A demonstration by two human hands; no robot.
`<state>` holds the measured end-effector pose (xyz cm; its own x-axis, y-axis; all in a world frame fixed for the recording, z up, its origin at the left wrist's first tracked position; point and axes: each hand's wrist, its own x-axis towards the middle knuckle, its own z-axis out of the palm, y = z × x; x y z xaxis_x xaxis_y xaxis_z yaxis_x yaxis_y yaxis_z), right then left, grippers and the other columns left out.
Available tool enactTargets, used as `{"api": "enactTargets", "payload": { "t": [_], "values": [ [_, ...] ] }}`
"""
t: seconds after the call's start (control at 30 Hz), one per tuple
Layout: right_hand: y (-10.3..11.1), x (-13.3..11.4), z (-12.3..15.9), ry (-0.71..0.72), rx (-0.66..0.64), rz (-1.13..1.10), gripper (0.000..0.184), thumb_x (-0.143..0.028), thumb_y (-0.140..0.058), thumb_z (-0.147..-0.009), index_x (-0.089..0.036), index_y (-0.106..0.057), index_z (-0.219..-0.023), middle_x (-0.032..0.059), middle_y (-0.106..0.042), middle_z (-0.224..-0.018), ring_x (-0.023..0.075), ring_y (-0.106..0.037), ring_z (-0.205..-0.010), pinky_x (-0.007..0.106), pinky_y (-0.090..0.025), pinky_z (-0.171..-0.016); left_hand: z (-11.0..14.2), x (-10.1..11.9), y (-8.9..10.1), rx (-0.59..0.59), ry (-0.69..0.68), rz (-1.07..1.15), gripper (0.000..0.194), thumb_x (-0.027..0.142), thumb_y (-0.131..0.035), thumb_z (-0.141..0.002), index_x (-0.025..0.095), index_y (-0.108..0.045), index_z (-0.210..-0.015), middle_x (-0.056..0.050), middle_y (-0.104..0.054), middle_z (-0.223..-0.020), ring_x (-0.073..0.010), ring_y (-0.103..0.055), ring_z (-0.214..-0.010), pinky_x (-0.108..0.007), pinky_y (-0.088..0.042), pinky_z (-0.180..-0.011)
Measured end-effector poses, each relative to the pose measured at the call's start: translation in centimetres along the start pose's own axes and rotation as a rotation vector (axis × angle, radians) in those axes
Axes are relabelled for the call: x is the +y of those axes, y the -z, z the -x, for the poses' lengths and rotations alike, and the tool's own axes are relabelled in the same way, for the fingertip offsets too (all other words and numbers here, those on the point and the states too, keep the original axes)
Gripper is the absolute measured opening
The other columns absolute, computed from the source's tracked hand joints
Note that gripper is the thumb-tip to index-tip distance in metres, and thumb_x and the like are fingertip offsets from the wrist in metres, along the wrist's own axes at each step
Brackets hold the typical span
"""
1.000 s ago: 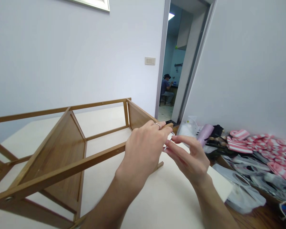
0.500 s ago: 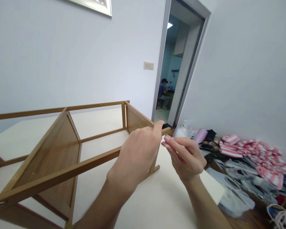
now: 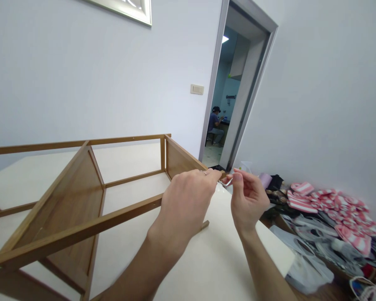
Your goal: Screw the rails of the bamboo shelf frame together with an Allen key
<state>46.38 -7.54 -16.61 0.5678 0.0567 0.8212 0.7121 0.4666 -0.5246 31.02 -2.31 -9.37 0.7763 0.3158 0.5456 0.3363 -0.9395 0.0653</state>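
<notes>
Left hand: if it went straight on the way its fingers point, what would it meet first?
The left hand would likely meet the wooden frame's end first; depth is unclear, so they may already touch.

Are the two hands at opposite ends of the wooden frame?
No, the left hand and right hand are close together at the end of the wooden frame nearest the doorway.
</notes>
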Motion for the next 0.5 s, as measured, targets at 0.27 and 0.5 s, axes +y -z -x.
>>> {"api": "enactTargets", "payload": {
  "t": [0.27, 0.5],
  "values": [
    [2.4, 3.6, 1.4, 0.232, -0.137, 0.172, 0.011, -0.028, -0.069, -0.092, -0.021, -0.07, -0.101, 0.0009, -0.07, -0.078, 0.0136, -0.066, -0.058, 0.027, -0.055, -0.055, 0.0, -0.1, 0.5, -0.032, 0.017, -0.007, 0.024, 0.019, -0.054, -0.098, 0.024, -0.059, -0.121, -0.002, -0.074, -0.089, -0.0221, -0.071, -0.078, -0.029, -0.044, -0.061],
    [2.4, 2.7, 1.6, 0.387, -0.242, 0.242, 0.016, -0.024, -0.064, -0.095, -0.022, -0.067, -0.079, -0.0043, -0.061, -0.056, 0.0096, -0.053, -0.045, 0.024, -0.043, -0.047, 0.9, -0.1, 1.5, -0.091, 0.047, -0.117, 0.033, 0.019, -0.047, -0.101, 0.029, -0.052, -0.132, 0.001, -0.074, -0.083, -0.023, -0.071, -0.069, -0.029, -0.036, -0.054]
  ]
}}
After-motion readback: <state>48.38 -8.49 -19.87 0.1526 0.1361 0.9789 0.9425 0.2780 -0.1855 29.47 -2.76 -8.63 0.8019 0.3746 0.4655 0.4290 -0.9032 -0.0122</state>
